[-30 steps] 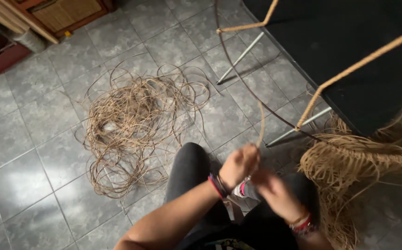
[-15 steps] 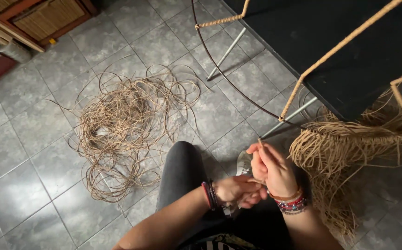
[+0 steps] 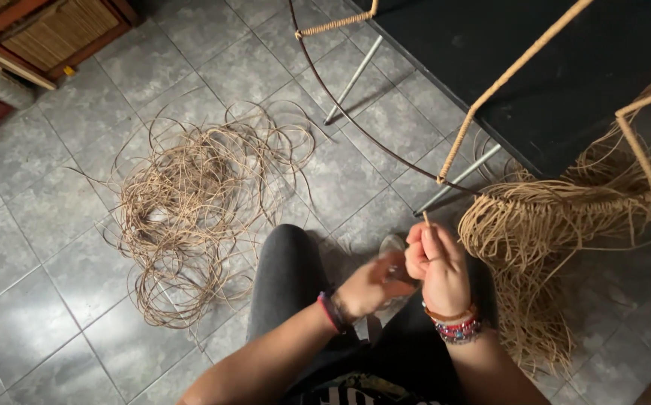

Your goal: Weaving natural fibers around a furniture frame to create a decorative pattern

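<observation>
Scanning left to right: wooden cabinet (image 3: 48, 30) with woven panels top left, then one big loose tangle of cane strands (image 3: 198, 202) dumped on the grey tile floor (image 3: 33, 247), spread out, I'd guess so single strands pull free without knotting. I count one tangle on the floor, too many loops to number. Center bottom, my black-trousered knee (image 3: 288, 277). Left hand (image 3: 370, 285) sits low over the lap, fingers curled around something pale and roundish; can't tell what it is. Right hand (image 3: 439, 264) just above and touching it, thumb and fingers pinched on one thin cane strip (image 3: 425, 219), tip sticking up, held upright probably for feeding into the weave. Both wrists carry bracelets. Right side: metal chair frame (image 3: 490, 97), some rods wrapped in cane, two plain grey legs showing, standing close to the hands. One thick bundle of cane strands (image 3: 550, 225) hangs off the frame's rim, ends trailing to the floor.
</observation>
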